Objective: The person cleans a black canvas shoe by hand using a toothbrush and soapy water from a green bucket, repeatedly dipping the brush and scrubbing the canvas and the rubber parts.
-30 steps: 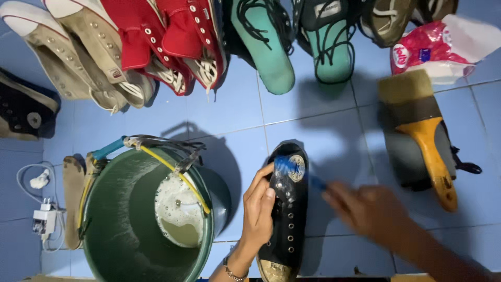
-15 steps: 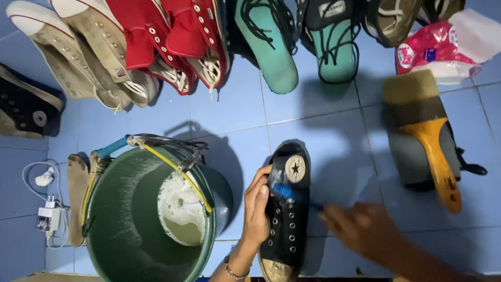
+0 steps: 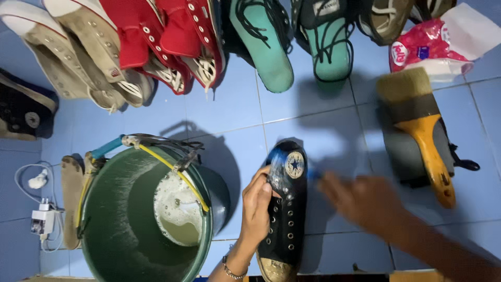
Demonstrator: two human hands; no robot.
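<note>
A black high-top sneaker (image 3: pixel 287 219) lies on its side on the blue tiled floor, toe toward me. My left hand (image 3: pixel 255 209) grips its left edge and steadies it. My right hand (image 3: pixel 365 201), blurred by motion, holds a small blue brush (image 3: pixel 276 156) whose head presses on the wet ankle part of the sneaker near the round patch. A green bucket (image 3: pixel 104 230) with foamy water stands just left of the sneaker.
Beige, red and teal shoes (image 3: pixel 172 47) line the far side. A large yellow-handled brush (image 3: pixel 422 130) rests on a dark shoe at the right, with a pink packet (image 3: pixel 425 47) behind it. A black sneaker (image 3: pixel 21 109), charger and cable (image 3: pixel 42 219) lie at the left.
The blue brush has gone back and forth over the sneaker's ankle. My right hand shifted a little up and right. My left hand has stayed on the sneaker.
</note>
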